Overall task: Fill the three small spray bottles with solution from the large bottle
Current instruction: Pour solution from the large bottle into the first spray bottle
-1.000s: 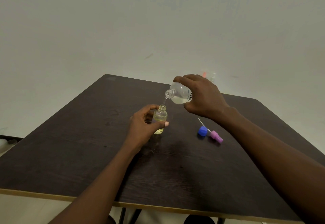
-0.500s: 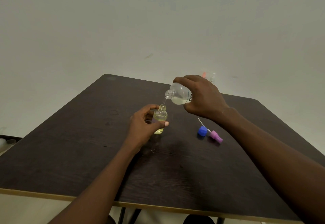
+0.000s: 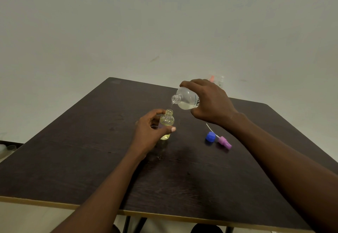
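The right hand (image 3: 210, 102) covers the rear half of the large bottle (image 3: 184, 99), and its fingers cut off the printed label after a couple of letters. Behind that hand, an orange-topped bottle (image 3: 212, 78) and a pale bottle (image 3: 221, 81) show only blurred tops. The left hand (image 3: 148, 132) hides one side of the small bottle (image 3: 167, 120), with the thumb crossing its lower body. The stream (image 3: 171, 106) between the two mouths is almost too thin to make out. Pale blurred objects (image 3: 6, 149) are cut off by the left edge. The legs of the table (image 3: 91, 159) and a dark shape (image 3: 204, 229) are cut off by the bottom edge.
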